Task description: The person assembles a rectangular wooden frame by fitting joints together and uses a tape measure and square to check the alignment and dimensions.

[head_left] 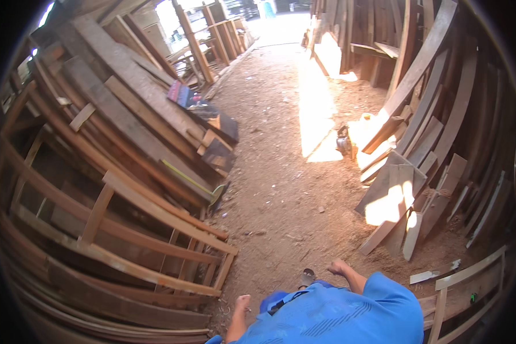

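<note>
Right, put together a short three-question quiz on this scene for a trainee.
1. True or false: the floor has a bright sunlit patch.
2. The long thin strip over the boards at the picture's left is: A) red, B) yellow-green, C) white.
3. Which hand is nearer the large wooden frame on the left?

Key: 1. True. 2. B. 3. The left hand.

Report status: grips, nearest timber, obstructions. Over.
Left grip, right grip: nothing visible held. Wooden frame left of left grip, not touching. Small chip on floor ahead.
</note>
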### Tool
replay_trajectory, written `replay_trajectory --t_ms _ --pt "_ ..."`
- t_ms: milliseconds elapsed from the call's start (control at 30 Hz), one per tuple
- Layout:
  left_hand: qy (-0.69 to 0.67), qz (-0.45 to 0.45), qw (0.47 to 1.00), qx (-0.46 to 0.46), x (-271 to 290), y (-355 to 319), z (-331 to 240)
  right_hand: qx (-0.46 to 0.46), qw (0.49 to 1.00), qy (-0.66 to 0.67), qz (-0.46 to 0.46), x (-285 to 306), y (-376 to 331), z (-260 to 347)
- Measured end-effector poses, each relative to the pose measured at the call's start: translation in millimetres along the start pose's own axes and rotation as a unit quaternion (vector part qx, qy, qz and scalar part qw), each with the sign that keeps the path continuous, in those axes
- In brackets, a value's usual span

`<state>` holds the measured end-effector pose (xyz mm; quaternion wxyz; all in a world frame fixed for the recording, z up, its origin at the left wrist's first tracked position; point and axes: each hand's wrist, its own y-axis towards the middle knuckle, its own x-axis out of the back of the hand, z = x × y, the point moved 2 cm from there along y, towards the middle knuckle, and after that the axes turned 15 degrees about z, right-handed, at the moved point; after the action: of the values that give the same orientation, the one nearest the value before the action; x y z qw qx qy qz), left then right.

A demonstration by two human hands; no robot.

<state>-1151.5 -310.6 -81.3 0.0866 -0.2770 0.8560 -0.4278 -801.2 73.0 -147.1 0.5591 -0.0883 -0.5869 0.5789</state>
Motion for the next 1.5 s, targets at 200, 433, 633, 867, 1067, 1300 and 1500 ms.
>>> replay_trajectory --t_ms 200,433,633,867,1067,1300,1500 --pt "0.064 0.086 0.985 -0.133 -37 106 -94 0.036 0.96 0.236 -0.149 246 18 75" --pt "0.168 0.139 0.973 0.073 3 215 -265 0.062 0.882 0.413 -0.218 357 133 10" --pt "0.258 0.107 0.946 0.163 31 325 -415 -0.204 0.813 0.535 -0.108 361 150 -31" --pt "0.293 0.121 0.942 -0.108 1 501 -665 -0.238 0.735 0.635 -0.004 316 244 -79" --pt "0.192 0.105 0.972 -0.086 -87 571 -785 -0.241 0.78 0.577 0.005 542 301 -121" --pt "0.181 0.123 0.976 0.015 -169 627 -870 -0.181 0.979 0.041 -0.085 854 464 -336" --pt "-0.018 0.122 0.992 0.009 -166 656 -828 -0.135 0.889 0.384 -0.21 1170 472 -178"
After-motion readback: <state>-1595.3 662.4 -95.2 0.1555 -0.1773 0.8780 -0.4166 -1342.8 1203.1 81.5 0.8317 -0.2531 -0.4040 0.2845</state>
